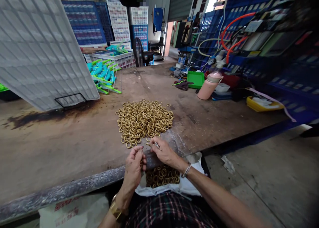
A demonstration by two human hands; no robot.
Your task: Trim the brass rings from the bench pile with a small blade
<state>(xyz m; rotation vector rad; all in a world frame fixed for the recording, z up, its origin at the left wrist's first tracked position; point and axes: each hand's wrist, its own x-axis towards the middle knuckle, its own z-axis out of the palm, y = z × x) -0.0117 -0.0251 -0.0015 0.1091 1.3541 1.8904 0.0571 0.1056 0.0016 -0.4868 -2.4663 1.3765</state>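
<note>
A heap of brass-coloured rings lies on the brown worktable. My right hand is at the near edge of the heap, its thumb and fingers pinched together. A single brass ring, seen edge-on, shows at those fingertips. Something small and silvery sits against the right fingers; its kind is unclear. To the left, my left hand is closed with curled fingers, and what lies inside it is mostly hidden. Below both hands, a white sack at the table's front edge holds more brass rings.
A white slatted crate stands tilted on the left. Green-and-blue plastic parts lie behind it. A pink bottle, a green tray and a yellow tray are to the right. Another person's hand shows at the back.
</note>
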